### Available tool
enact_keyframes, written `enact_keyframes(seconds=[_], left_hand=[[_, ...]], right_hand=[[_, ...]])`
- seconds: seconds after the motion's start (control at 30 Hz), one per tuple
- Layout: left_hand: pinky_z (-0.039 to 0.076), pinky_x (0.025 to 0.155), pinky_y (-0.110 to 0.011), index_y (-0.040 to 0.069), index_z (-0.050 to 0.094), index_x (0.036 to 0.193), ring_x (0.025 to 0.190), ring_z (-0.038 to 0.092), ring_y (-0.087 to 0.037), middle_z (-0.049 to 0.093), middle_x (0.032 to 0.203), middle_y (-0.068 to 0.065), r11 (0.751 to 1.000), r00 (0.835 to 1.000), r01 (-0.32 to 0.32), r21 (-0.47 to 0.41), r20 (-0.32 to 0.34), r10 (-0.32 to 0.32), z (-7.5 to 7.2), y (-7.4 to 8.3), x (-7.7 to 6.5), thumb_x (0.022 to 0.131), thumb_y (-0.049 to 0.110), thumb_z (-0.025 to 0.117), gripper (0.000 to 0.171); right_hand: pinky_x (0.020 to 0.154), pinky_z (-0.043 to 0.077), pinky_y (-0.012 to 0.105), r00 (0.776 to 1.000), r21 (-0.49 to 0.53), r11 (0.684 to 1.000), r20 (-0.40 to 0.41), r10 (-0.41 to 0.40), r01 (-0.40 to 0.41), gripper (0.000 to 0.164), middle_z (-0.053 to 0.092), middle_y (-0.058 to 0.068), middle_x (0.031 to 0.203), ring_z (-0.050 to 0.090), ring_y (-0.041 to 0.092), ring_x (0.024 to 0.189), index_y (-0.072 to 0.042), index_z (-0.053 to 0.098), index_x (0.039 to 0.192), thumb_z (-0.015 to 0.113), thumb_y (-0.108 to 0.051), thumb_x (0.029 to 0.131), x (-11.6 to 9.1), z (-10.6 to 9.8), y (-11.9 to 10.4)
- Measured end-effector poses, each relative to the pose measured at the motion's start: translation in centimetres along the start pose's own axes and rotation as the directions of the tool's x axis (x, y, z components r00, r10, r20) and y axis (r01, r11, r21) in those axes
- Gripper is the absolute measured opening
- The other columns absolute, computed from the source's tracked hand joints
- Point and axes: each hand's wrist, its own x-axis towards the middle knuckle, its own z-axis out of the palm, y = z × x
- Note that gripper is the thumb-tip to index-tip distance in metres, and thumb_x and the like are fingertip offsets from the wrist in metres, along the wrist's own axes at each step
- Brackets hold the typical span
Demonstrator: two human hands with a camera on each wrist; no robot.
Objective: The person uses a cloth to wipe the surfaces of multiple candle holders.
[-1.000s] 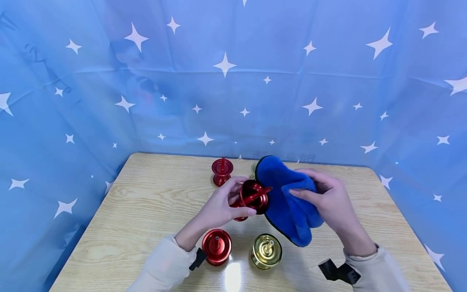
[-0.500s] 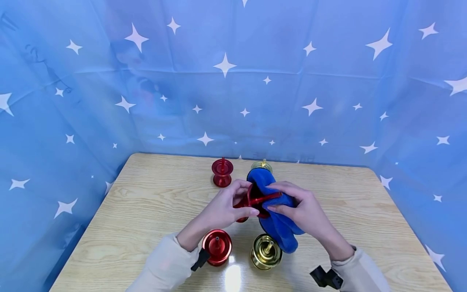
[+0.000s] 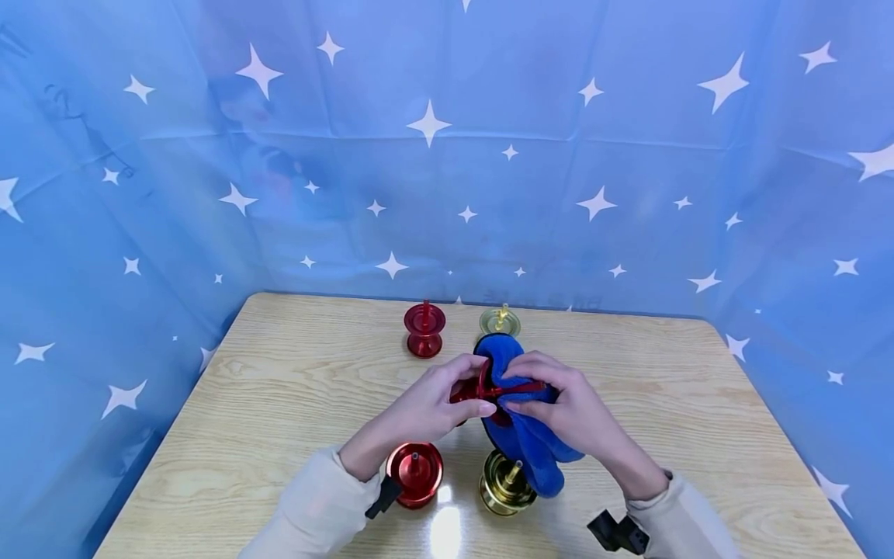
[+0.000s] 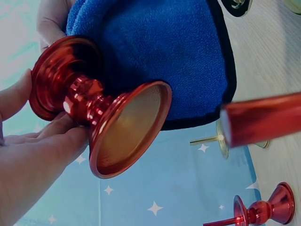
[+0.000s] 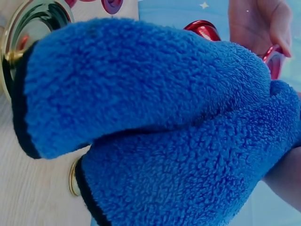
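Observation:
My left hand (image 3: 429, 400) grips a shiny red candle holder (image 4: 82, 101) around its side, above the table. It is tipped over, its cup facing right and its plain base showing in the left wrist view. A red spike (image 3: 524, 389) sticks out of the cup. My right hand (image 3: 566, 400) pinches a plush blue cloth (image 3: 534, 454) with a black edge and presses it at the cup, beside the spike. Loose folds of the cloth hang over part of a gold candle holder (image 3: 499, 497). The cloth hides much of the cup's inside.
Another red candle holder (image 3: 424, 341) stands at the back of the wooden table (image 3: 279, 388), beside a pale gold one (image 3: 500, 320). Nearer, a red one (image 3: 415, 475) stands close to my left wrist. A blue star-patterned curtain (image 3: 447, 178) rises behind.
My right hand has come left with the cloth, from beside the candle holder to its cup. The held candle holder has tipped further right.

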Motion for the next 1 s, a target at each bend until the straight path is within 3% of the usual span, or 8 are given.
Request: enact_keyframes(seconds=[0.43, 0.63, 0.87, 1.0], left_hand=[[0.044, 0.087, -0.025, -0.006, 0.039, 0.13, 0.099, 0.055, -0.016, 0.056, 0.12, -0.015, 0.994, 0.998, -0.034, 0.103, 0.052, 0.029, -0.5, 0.0, 0.0, 0.091, 0.013, 0.057, 0.047], [0.039, 0.096, -0.032, -0.007, 0.038, 0.131, 0.112, 0.051, -0.02, 0.053, 0.124, -0.017, 0.992, 0.998, -0.02, 0.126, 0.055, 0.013, -0.6, -0.1, 0.1, 0.09, 0.014, 0.059, 0.051], [0.043, 0.091, -0.032, -0.005, 0.042, 0.128, 0.107, 0.054, -0.021, 0.056, 0.118, -0.015, 0.996, 0.999, 0.039, 0.085, -0.019, -0.038, -0.6, -0.4, 0.1, 0.083, 0.015, 0.068, 0.056], [0.046, 0.089, -0.03, -0.003, 0.044, 0.127, 0.106, 0.055, -0.024, 0.056, 0.115, -0.015, 0.997, 0.99, 0.074, -0.018, -0.12, -0.076, -0.5, -0.8, 0.1, 0.077, 0.008, 0.074, 0.059]], right_hand=[[0.084, 0.046, 0.024, 0.999, 0.068, 0.997, -0.03, 0.041, -0.039, 0.024, 0.062, 0.0, 0.101, 0.054, 0.016, 0.099, -0.01, 0.068, 0.097, 0.073, -0.001, 0.075, -0.2, 0.3, 0.3], [0.085, 0.045, 0.022, 0.999, 0.122, 0.992, -0.032, 0.012, -0.008, 0.025, 0.061, 0.004, 0.102, 0.054, 0.018, 0.1, -0.009, 0.068, 0.097, 0.071, 0.002, 0.075, -0.3, -0.3, 0.3], [0.086, 0.045, 0.023, 1.0, 0.186, 0.983, -0.026, 0.009, -0.004, 0.027, 0.061, 0.008, 0.104, 0.054, 0.018, 0.103, -0.006, 0.067, 0.099, 0.068, 0.007, 0.076, -0.5, -1.9, -0.3], [0.082, 0.047, 0.022, 0.985, 0.217, 0.972, -0.127, 0.115, -0.085, 0.027, 0.062, 0.006, 0.104, 0.057, 0.017, 0.098, -0.001, 0.063, 0.102, 0.067, 0.008, 0.077, -0.7, -2.8, -0.7]])
